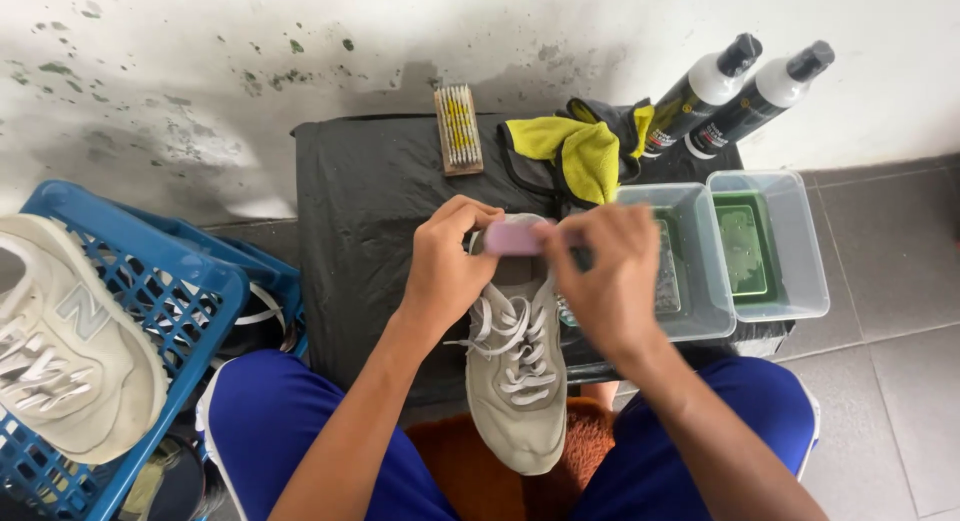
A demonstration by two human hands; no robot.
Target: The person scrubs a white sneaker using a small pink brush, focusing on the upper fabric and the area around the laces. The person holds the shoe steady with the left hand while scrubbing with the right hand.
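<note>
Rubbing grey suede sneaker (517, 381), oblong pink eraser (513, 238)

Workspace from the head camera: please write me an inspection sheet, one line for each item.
Surface: low stand covered with black sheet, against a stained white wall.
Job's things: grey sneaker with white laces, toe toward the person; pink block at its heel end.
Clutter: brush, yellow cloth, two spray bottles, two clear tubs with greenish water.
Grippers: left hand grips the sneaker's heel end; right hand holds the pink block.
Cables: nothing seen.
Surroundings: blue crate holding a white sneaker; grey tiled floor; brown mat underfoot.
</note>
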